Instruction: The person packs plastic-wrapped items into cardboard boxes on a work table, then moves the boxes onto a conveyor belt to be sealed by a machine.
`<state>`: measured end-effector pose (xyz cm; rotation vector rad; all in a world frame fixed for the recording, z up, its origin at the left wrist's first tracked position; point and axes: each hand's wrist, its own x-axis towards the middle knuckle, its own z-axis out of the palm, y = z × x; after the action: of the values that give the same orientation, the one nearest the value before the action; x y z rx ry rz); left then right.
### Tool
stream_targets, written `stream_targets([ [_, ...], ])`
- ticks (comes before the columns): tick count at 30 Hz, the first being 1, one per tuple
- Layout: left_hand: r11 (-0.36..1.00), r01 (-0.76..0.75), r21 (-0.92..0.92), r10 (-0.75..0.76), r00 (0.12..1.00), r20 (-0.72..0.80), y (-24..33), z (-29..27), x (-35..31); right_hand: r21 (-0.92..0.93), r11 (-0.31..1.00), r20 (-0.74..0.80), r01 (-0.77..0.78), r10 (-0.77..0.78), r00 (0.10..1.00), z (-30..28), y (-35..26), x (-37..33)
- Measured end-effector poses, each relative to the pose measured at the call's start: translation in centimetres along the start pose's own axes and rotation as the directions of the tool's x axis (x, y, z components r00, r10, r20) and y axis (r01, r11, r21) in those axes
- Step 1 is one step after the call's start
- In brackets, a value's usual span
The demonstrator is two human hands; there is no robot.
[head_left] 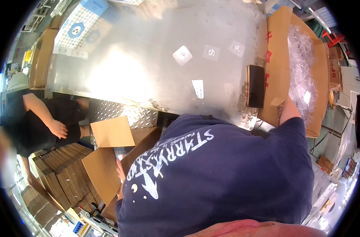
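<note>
Open cardboard box below table edge, at person's left: left hand partly hidden against its flap, grip unclear. Second carton of clear plastic pieces at right: right hand inside, unseen. Dark phone on steel table; co-worker seated left

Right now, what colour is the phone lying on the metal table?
The phone is dark brown to black with a coppery edge; the head view shows it best, beside the cardboard box.

We are wearing a navy short-sleeved T-shirt with white lettering and a white shark print beside the lettering
</note>
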<state>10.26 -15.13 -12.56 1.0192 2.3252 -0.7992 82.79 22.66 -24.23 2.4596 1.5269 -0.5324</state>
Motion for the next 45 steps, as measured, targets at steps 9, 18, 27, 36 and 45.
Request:
stream_targets([
  [9, 0.893, -0.367, 0.261, 0.274, 0.903, 0.331, 3.0, -1.7, 14.6, 0.290, 0.951, -0.279, 0.103, -0.019, 0.960, -2.4, 3.5, 0.7],
  [18, 0.734, -0.639, -0.230, 0.432, 0.701, -0.568, -5.5, 6.0, 5.8, 0.587, 0.781, -0.652, 0.214, 0.299, 0.697, -14.1, 3.1, -10.4],
  [27, 0.855, -0.414, -0.313, 0.404, 0.909, -0.097, 5.3, 1.2, 16.6, 0.858, -0.001, -0.411, 0.513, -0.602, 0.685, -13.7, -39.3, -28.9],
  [36, -0.584, -0.476, -0.658, 0.254, 0.662, -0.705, -7.0, -13.7, 6.6, 0.855, 0.324, 0.302, 0.405, -0.946, 0.120, -1.4, -55.8, -49.6],
  [45, -0.713, -0.199, -0.672, 0.277, 0.801, -0.531, -11.2, -9.4, 6.6, 0.818, 0.380, 0.430, 0.432, -0.903, -0.019, 1.6, -57.0, -49.7],
])
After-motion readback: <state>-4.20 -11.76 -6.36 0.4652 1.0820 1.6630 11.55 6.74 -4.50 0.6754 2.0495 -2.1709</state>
